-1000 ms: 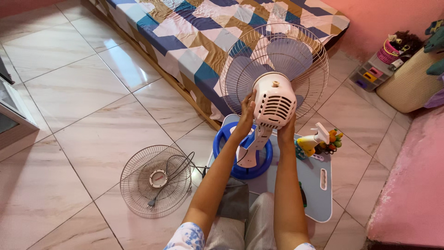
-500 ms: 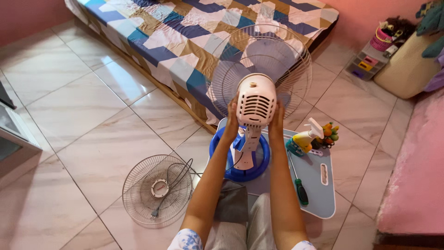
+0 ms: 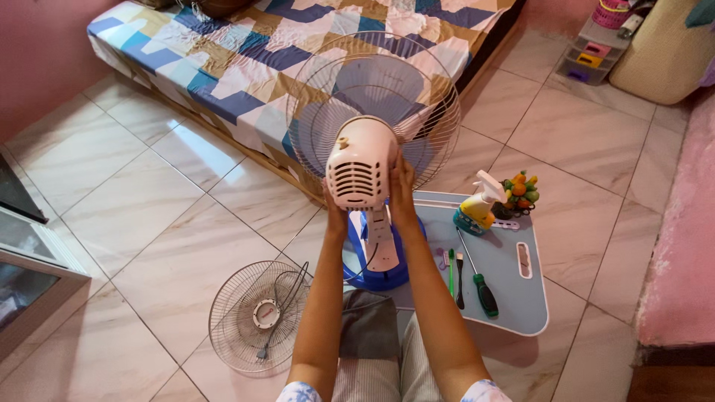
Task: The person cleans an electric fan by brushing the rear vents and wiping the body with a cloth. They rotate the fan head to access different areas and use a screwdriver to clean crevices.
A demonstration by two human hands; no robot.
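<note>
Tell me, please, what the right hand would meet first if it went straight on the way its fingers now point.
The right hand lies flat against the side of the fan's motor housing, fingers pointing up and away. Straight on, it would probably meet the rear wire guard and the blades behind it, though depth is hard to judge from above.

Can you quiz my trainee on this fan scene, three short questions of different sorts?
1. True or false: both hands, left hand and right hand, rest on the fan's motor housing.
2. Where does the loose fan grille lie? A on the bed, B on the floor tiles, C on the tray.
3. Fill in: the screwdriver lies on the light blue ____.

Key: 1 true; 2 B; 3 tray.
</note>
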